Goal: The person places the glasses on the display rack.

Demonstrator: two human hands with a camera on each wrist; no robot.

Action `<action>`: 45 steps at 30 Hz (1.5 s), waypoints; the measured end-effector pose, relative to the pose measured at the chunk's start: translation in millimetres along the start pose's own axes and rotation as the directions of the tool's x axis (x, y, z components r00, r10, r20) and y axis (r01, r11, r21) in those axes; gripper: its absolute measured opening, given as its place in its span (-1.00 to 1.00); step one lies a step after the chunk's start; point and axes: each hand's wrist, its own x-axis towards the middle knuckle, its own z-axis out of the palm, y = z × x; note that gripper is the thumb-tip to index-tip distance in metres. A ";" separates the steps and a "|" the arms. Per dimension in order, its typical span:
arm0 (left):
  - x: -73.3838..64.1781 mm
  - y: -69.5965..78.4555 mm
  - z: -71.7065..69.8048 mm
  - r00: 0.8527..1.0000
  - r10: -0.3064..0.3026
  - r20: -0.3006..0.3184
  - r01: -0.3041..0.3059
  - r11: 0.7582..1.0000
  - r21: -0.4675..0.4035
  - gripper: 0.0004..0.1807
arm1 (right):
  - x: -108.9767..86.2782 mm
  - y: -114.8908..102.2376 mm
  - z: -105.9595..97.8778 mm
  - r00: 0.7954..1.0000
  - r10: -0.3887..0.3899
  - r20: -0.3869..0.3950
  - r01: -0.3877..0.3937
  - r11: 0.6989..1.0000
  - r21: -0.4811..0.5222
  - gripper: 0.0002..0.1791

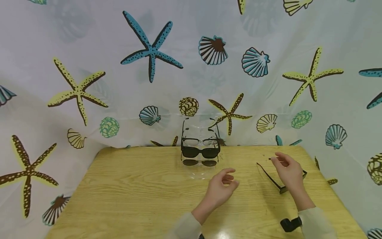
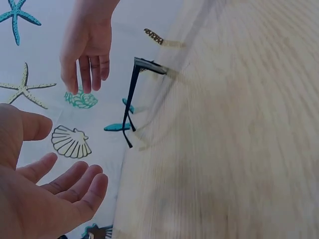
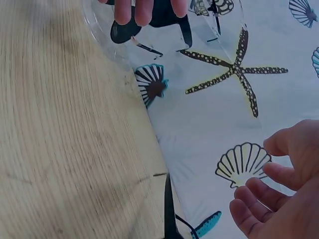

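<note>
A pair of dark-framed glasses (image 1: 282, 189) stands on the right side of the table with its temples extended. My right hand (image 1: 288, 172) hovers above this pair, and in the left wrist view a gap separates the hand from the glasses (image 2: 130, 92). Its fingers are relaxed and hold nothing. My left hand (image 1: 220, 188) hangs over the middle of the table, fingers loosely bent around nothing. Just beyond it, a clear display stand (image 1: 198, 176) carries black-framed clear-lens glasses (image 1: 182, 143), black sunglasses (image 1: 191, 152) and thin-framed sunglasses (image 1: 190, 162), one below another.
The wooden table (image 1: 134, 196) has a white cloth (image 1: 179, 26) printed with starfish and shells hanging behind and beside it. The display stand sits close to the table's back edge. A black device (image 1: 290, 224) is strapped at my right wrist.
</note>
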 end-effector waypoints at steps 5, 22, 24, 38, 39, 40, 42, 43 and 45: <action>4.1 1.0 36.1 0.996 -0.034 0.085 0.039 0.997 -0.062 -0.54 | 1.1 22.1 -23.2 0.997 0.055 -0.055 -0.056 0.998 -0.017 -0.38; 8.6 4.1 105.4 0.984 -0.132 0.122 0.139 0.989 -0.054 -0.56 | 13.4 83.6 -76.6 0.965 0.200 -0.172 -0.222 0.967 -0.122 -0.35; 9.1 3.6 109.3 0.981 -0.149 0.128 0.155 0.987 -0.044 -0.54 | 16.7 88.0 -79.2 0.961 0.214 -0.177 -0.239 0.962 -0.132 -0.34; 9.9 1.8 129.3 0.961 -0.183 0.206 0.187 0.982 0.001 -0.35 | 27.6 108.1 -77.9 0.964 0.263 -0.030 -0.264 0.956 -0.123 -0.20; 10.5 2.0 130.0 0.960 -0.175 0.219 0.177 0.984 0.011 -0.34 | 28.5 109.0 -76.6 0.967 0.253 -0.023 -0.254 0.958 -0.130 -0.20; 11.2 2.0 130.7 0.957 -0.167 0.237 0.167 0.986 0.021 -0.33 | 29.0 109.7 -75.6 0.971 0.240 -0.014 -0.239 0.961 -0.140 -0.19; 12.5 1.8 131.7 0.948 -0.156 0.278 0.150 0.988 0.044 -0.31 | 29.4 110.4 -73.8 0.976 0.217 0.002 -0.214 0.965 -0.152 -0.19; 13.0 1.6 132.0 0.943 -0.147 0.298 0.136 0.989 0.056 -0.30 | 29.3 110.6 -73.0 0.978 0.209 0.010 -0.205 0.966 -0.156 -0.19; 13.8 1.1 132.4 0.932 -0.132 0.336 0.112 0.991 0.078 -0.29 | 28.6 109.9 -72.4 0.979 0.199 0.033 -0.191 0.968 -0.163 -0.19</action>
